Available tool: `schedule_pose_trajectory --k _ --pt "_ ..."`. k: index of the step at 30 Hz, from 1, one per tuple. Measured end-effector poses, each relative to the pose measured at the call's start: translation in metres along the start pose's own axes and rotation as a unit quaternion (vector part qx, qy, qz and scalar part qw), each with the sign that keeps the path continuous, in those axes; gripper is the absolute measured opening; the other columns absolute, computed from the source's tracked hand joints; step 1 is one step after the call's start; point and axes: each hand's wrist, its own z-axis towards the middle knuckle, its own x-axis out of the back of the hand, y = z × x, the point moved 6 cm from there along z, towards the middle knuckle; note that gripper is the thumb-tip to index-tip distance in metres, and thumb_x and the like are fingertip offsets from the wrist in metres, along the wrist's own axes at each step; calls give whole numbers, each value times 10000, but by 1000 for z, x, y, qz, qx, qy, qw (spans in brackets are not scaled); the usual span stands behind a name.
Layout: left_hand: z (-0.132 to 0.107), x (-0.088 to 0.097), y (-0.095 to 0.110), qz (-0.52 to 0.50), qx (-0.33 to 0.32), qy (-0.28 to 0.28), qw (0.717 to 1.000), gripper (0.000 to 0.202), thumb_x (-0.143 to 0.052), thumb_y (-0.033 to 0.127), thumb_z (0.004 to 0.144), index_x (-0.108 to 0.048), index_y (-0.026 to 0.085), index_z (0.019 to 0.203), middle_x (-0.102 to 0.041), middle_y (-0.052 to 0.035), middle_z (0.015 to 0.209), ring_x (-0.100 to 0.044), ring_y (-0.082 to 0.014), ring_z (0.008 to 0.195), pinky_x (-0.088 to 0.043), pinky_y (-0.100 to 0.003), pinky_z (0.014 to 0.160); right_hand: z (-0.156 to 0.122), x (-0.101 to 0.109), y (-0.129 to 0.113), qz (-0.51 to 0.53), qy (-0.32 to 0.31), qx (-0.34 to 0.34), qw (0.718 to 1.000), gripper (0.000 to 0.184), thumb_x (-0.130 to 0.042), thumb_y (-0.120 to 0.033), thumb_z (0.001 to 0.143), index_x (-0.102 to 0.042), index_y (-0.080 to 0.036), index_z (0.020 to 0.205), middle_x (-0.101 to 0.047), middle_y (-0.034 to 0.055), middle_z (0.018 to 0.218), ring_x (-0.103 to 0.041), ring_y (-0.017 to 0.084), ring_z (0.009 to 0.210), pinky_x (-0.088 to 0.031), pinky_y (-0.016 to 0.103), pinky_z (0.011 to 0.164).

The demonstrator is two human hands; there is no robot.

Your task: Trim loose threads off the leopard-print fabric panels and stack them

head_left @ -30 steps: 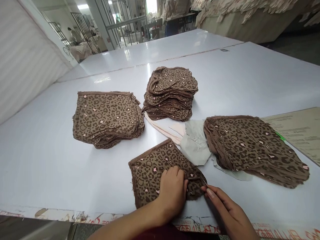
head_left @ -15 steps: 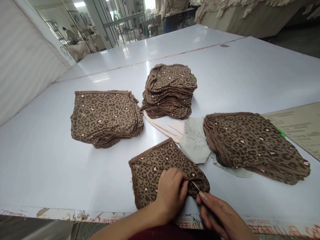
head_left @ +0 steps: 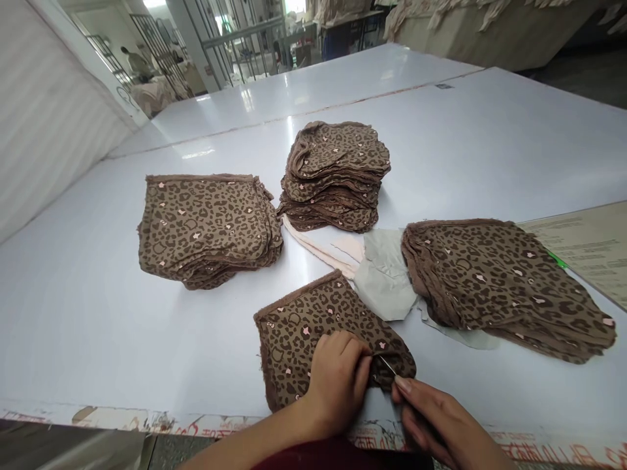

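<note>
A leopard-print fabric piece point(head_left: 313, 326), brown with small pink marks, lies flat at the table's near edge. My left hand point(head_left: 340, 369) rests on it with fingers curled, pinching a fold of the cloth near its right end. In my right hand point(head_left: 431, 414) is a thin metal pointed tool point(head_left: 389, 365), held between thumb and fingers. Its tip meets the fabric just right of my left fingertips; the handle is mostly hidden in my palm, so its exact kind is unclear.
Stacks of the same print stand at left point(head_left: 208, 225), back centre point(head_left: 337, 156) and right point(head_left: 499, 281). Between them lie a grey-green paper scrap point(head_left: 385, 277) and a pale pink strip point(head_left: 318, 248). A printed sheet point(head_left: 588, 241) is at far right. Beyond the table, a person sits far off.
The view has shifted very slightly. Both hands keep their hold, and the tool's tip stays at the same fold of fabric.
</note>
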Motion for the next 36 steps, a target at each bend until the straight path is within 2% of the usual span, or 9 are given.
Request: schedule_pose_trajectory --k 7,13,17,26,32,36 --pt "2 -3 -9 -9 90 -59 994 27 -537 176 818 -551 194 834 -599 1 823 -542 -168 788 -394 -334 740 -7 -5 -13 0 -4 -8 1000 556 -449 -706 711 -493 -156 775 -465 -61 446 -194 4 317 -45 205 377" --pt "8 -8 -7 47 83 -85 992 155 -547 253 828 -572 199 971 -604 -36 921 -547 -212 870 -432 -384 776 -1 1 -7 21 20 10 1000 511 -463 -678 727 -459 -168 763 -466 -70 444 -195 3 310 -81 207 382" --pt "11 -11 -8 75 97 -99 987 43 -538 187 818 -581 183 822 -606 -29 851 -557 -203 804 -446 -372 729 1 4 -4 15 17 11 1000 537 -454 -690 727 -480 -157 784 -482 -67 456 -190 -6 299 -72 209 383" --pt "8 -3 -7 10 82 -75 994 87 -534 165 825 -600 213 851 -634 6 842 -576 -166 797 -418 -315 721 -4 -1 -10 19 5 5 1000 516 -452 -675 740 -466 -163 795 -493 -66 449 -190 -2 307 -87 220 391" --pt "8 3 -3 20 78 -56 995 70 -546 210 824 -572 193 761 -607 3 767 -555 -164 745 -392 -311 680 -12 -7 -19 -12 3 -1 1000 516 -454 -685 726 -479 -171 769 -489 -54 445 -172 5 299 -53 209 356" --pt "8 2 -1 -20 68 -55 996 74 -514 164 833 -579 196 821 -622 -2 821 -558 -158 782 -396 -311 722 -5 -7 -11 -7 -8 -2 1000 541 -437 -696 721 -490 -159 761 -490 -49 436 -181 -2 287 -44 197 344"
